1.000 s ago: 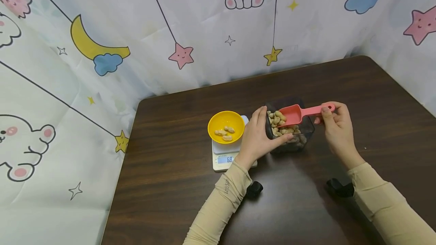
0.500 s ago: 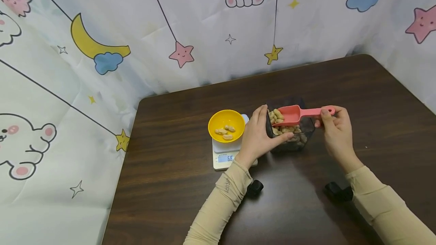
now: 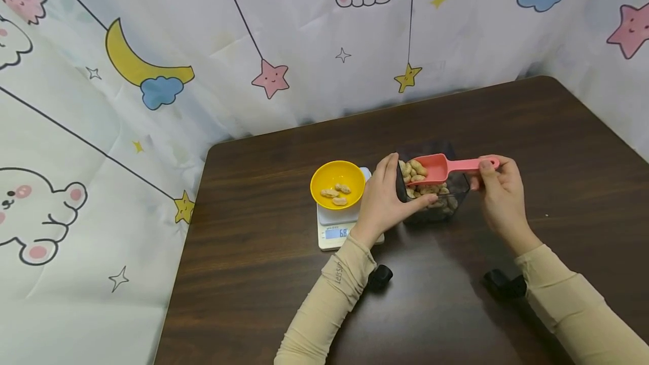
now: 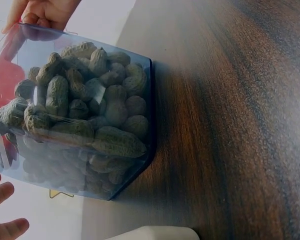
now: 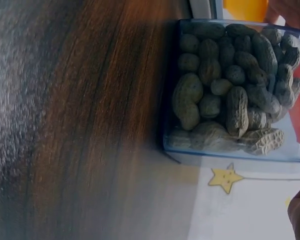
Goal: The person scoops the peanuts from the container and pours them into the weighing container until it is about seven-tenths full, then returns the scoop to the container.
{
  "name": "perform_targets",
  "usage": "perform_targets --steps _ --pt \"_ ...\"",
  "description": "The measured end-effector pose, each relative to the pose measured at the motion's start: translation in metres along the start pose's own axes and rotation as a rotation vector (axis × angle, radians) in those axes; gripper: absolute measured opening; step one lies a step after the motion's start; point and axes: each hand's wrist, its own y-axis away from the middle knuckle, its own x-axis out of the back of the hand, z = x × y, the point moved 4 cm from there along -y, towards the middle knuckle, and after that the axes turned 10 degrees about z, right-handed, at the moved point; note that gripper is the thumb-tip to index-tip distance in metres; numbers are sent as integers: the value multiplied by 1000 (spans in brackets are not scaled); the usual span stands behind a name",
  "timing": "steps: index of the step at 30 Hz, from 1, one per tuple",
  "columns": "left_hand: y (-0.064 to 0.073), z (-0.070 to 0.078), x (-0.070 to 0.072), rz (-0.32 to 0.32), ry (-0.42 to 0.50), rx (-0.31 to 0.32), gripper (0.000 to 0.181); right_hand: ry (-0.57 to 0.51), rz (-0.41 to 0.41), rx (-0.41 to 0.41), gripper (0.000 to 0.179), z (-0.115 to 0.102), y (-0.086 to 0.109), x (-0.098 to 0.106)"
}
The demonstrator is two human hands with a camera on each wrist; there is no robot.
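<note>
A clear dark-tinted plastic box (image 3: 431,216) stands on the table, heaped with unshelled peanuts (image 4: 75,100). My left hand (image 3: 382,201) holds its left side, thumb laid along the near rim and fingers stretched toward the far side. In my right hand (image 3: 502,199), thumb and fingers pinch the handle end of a pink scoop (image 3: 436,169). The scoop lies level at the box's mouth, with several peanuts (image 3: 417,169) at its front lip. Left of the box, a yellow bowl (image 3: 337,172) with a few peanuts (image 3: 339,201) rests on a white kitchen scale (image 3: 328,244) reading 6.8.
The dark wooden table (image 3: 253,201) reaches back to a white cartoon-print curtain (image 3: 329,32). Black wrist-worn pieces (image 3: 380,278) hang under both forearms. A tiny pale crumb lies right of my right hand.
The pink scoop has levelled and risen slightly out of the heap, with peanuts at its lip. The left hand, the box and the bowl stay put; the scale reading is the same.
</note>
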Motion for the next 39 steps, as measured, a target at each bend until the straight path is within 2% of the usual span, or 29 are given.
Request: perform_targets --steps 11,14,23,31,34,39 --pt "-1 -1 -1 9 -2 -11 99 -109 -13 -71 17 1 0 -3" --pt "-1 -1 0 15 5 -14 99 -129 14 -91 18 1 0 -2" --pt "-1 -1 0 7 28 -2 100 -283 99 -166 25 3 -1 0" --pt "0 -2 -1 0 24 5 100 -271 144 -232 32 2 -1 6" --pt "0 -2 -1 2 25 3 100 -244 141 -238 33 3 -1 7" --pt "0 -3 -1 13 29 -9 101 -265 126 -250 35 4 -1 8"
